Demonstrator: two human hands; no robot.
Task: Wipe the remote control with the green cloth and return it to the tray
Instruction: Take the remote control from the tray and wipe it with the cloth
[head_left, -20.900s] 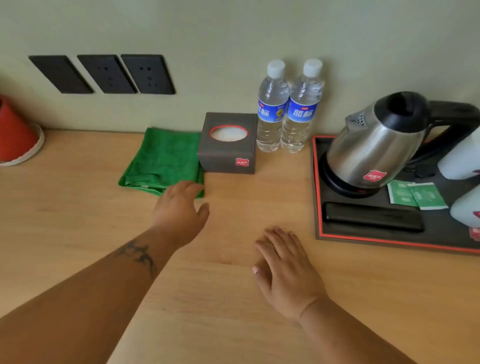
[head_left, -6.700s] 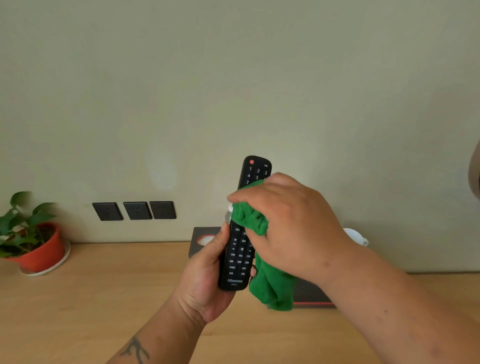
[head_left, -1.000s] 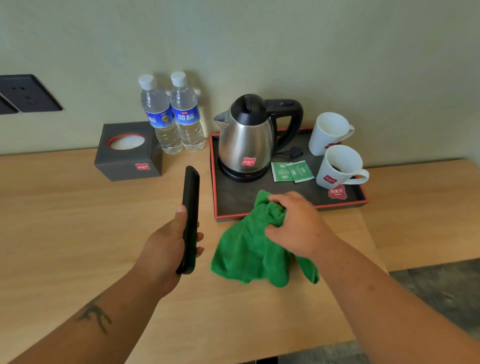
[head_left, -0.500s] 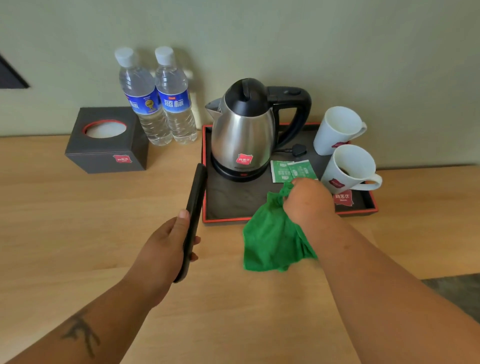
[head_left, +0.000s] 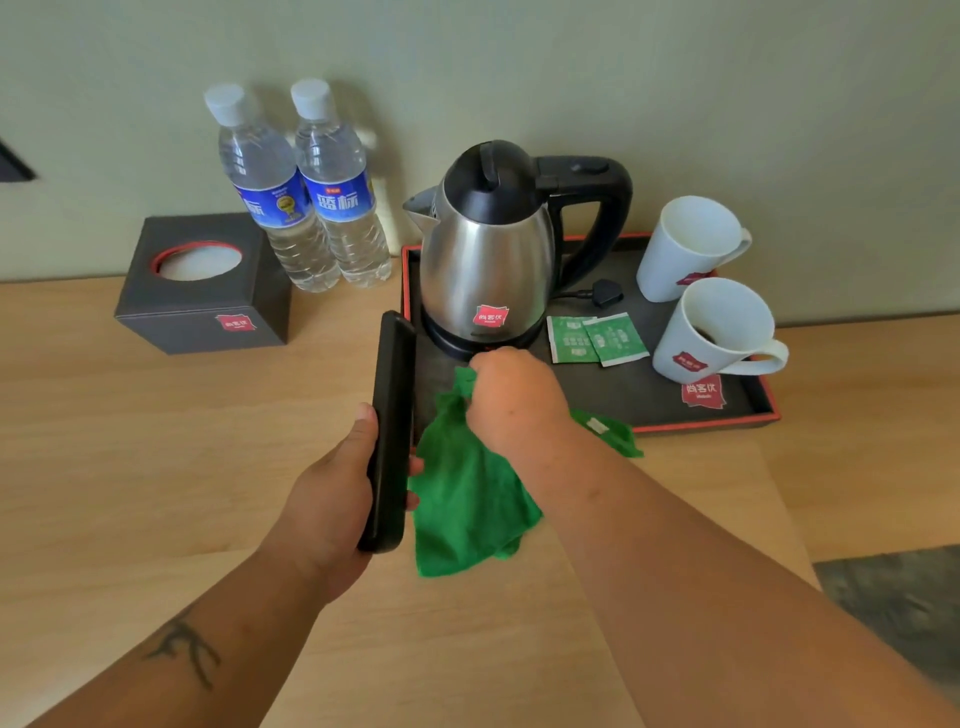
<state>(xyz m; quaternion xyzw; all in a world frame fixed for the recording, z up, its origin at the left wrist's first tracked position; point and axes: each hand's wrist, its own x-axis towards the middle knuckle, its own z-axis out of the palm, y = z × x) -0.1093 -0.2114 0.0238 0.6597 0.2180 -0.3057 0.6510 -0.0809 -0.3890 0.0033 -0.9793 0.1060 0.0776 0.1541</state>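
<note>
My left hand (head_left: 332, 499) grips the black remote control (head_left: 390, 431) on its edge, back side showing, its far end reaching the tray's left rim. My right hand (head_left: 511, 397) pinches the green cloth (head_left: 467, 499), which hangs crumpled just right of the remote, over the front left part of the tray. The black tray with a red rim (head_left: 727, 423) lies on the wooden counter. The remote's buttons are hidden from me.
On the tray stand a steel kettle (head_left: 485, 265), two white mugs (head_left: 717, 332), green tea sachets (head_left: 597, 338) and a plug. Two water bottles (head_left: 306, 192) and a dark tissue box (head_left: 202, 286) sit left of the tray. The counter edge drops off at right (head_left: 795, 535).
Over the last second both hands moved forward toward the tray. The cloth went from the counter up to the tray's front left, closer to the remote.
</note>
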